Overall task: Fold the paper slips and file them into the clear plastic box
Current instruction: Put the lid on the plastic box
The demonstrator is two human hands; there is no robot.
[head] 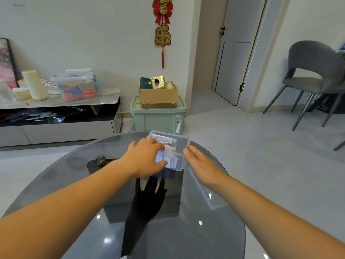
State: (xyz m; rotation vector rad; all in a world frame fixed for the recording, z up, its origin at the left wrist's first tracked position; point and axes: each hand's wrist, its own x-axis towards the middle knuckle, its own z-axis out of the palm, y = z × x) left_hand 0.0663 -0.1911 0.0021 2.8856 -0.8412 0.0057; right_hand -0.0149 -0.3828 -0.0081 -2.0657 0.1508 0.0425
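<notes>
Left hand [147, 156] grips the clear plastic box [181, 144] holding paper slips [165, 140]; right hand [200, 162], grip open, touches its right wall.

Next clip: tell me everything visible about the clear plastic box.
The clear plastic box is a small, open-topped rectangular container with see-through walls, upright near the far edge of the dark glass table. White and pinkish paper slips stand filed inside. The left hand covers its left side, fingers curled over the rim, thumb on the near wall. The right hand has straight fingertips at its right near corner.
</notes>
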